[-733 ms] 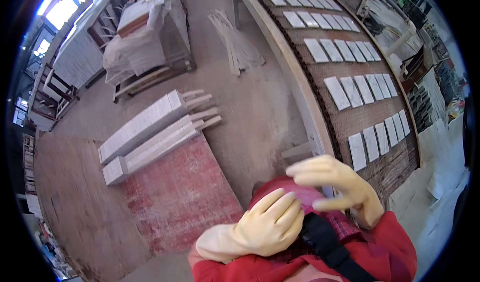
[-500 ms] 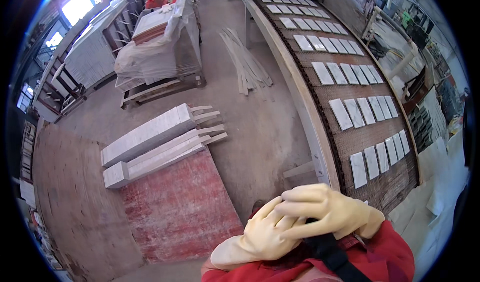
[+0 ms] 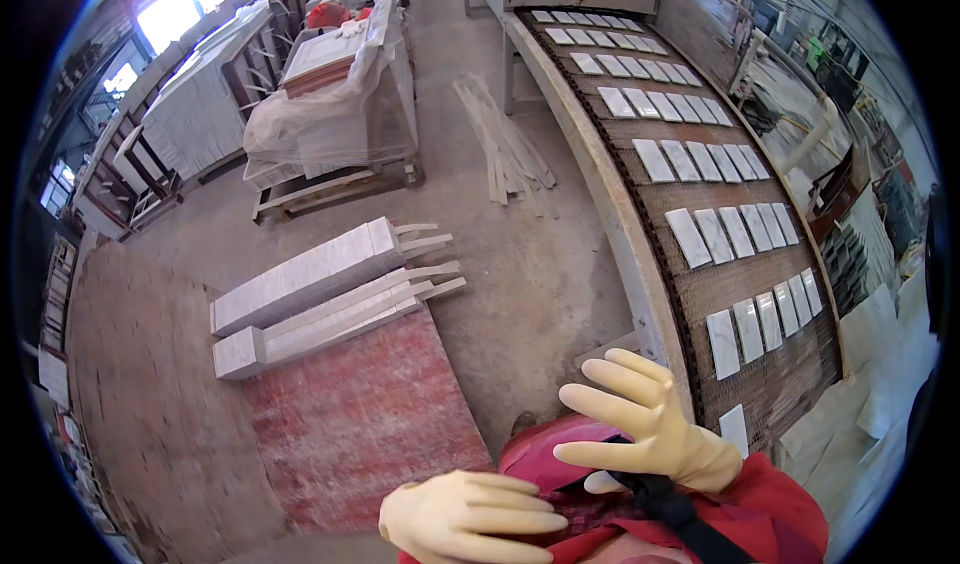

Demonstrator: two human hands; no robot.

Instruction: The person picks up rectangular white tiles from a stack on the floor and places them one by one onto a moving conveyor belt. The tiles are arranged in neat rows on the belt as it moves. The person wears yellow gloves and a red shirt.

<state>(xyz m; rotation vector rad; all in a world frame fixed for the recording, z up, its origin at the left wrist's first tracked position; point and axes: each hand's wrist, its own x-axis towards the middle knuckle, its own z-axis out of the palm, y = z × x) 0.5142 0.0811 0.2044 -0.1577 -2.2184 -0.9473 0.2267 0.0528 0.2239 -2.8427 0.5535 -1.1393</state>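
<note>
Both my hands wear pale yellow rubber gloves and are apart in front of my red jacket. My left hand [image 3: 468,517] is low, its fingers stretched out to the right with nothing in them. Higher and to the right, my right hand [image 3: 650,416] spreads its fingers, palm partly showing, and holds nothing. A black strap [image 3: 665,509] crosses the jacket just below it. Nearest to the right hand is the conveyor's mesh belt [image 3: 725,264], carrying rows of white marble tiles [image 3: 722,344]. One tile [image 3: 734,429] is partly hidden behind that hand.
Stacked pale stone strips [image 3: 310,274] lie at the left on a board with a red, worn surface [image 3: 360,414]. Loose thin strips [image 3: 500,144] rest on the floor by the conveyor's metal side [image 3: 590,164]. Farther back stands a wrapped pallet [image 3: 330,124].
My hands were pressed together and have separated. The left moved down and left; the right opened its fingers. Another tile now shows at the belt's near end, and the view shifted slightly.
</note>
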